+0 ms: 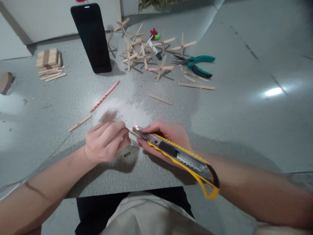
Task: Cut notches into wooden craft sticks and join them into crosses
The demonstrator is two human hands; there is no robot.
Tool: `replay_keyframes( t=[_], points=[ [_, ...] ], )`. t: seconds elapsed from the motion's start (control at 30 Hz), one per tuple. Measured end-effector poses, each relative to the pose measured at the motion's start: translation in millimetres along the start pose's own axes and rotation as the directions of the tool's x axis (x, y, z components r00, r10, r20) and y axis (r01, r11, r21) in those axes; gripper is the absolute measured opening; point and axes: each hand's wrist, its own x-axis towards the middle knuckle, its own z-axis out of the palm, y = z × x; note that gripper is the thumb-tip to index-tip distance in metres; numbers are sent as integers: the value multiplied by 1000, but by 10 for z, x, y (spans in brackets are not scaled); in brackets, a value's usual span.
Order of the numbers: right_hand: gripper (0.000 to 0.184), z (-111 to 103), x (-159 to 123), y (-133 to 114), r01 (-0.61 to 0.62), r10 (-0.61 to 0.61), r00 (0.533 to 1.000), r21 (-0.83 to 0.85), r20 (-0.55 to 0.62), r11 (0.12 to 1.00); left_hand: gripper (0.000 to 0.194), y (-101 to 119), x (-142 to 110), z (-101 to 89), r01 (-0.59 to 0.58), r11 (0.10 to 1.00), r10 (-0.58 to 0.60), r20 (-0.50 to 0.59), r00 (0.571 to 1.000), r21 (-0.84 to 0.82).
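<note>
My right hand is wrapped round a yellow and grey snap-off utility knife, its handle slanting down to the right and its blade end pointing left. Facing it, my left hand pinches a thin wooden craft stick, mostly hidden by my fingers. The stick meets the knife's blade end; whether the edge cuts into it I cannot tell. Just beyond both hands lies a patch of pale dust on the grey work surface. A small clear label-like piece shows beneath my hands.
Behind stand a black phone, several star-shaped stick assemblies, a white tube and green-handled pliers. To the left are bundled craft sticks, a pink pencil and a slotted stick. Loose sticks lie right.
</note>
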Motion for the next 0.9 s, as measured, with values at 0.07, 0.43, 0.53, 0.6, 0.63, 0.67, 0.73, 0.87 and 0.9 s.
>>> replay_keyframes(
  t=[0.07,0.43,0.53,0.6,0.63,0.67,0.73,0.87,0.9],
  points=[
    [14,-3,1,24,12,-12,1000,7,-8,1000,13,-31,-16,-24,44,999,-44,-2,999,-7],
    [19,-188,209,135,-181,192,981,198,-40,963,12,121,-25,-87,-257,903,343,219,913,-345],
    [23,-208,242,186,-199,216,975,209,-60,957,11,134,-19,8,-212,910,316,264,911,-357],
    [23,-226,265,188,-191,207,977,200,-59,961,13,71,-50,53,-140,926,232,237,943,-351],
    [23,-239,278,184,-181,196,979,190,-62,965,17,25,-75,68,-73,941,153,222,963,-331],
    [22,-256,292,183,-168,182,981,176,-67,970,21,-27,-104,79,5,951,60,199,978,-310],
    [20,-298,320,205,-130,144,985,142,-91,981,17,-132,-166,94,161,951,-115,184,976,-263],
    [22,-392,385,377,-54,65,988,80,-140,995,17,-284,-262,110,363,914,-316,242,917,-184],
    [22,-411,403,435,-39,49,988,68,-146,997,17,-303,-276,113,385,906,-329,281,902,-174]
  ],
)
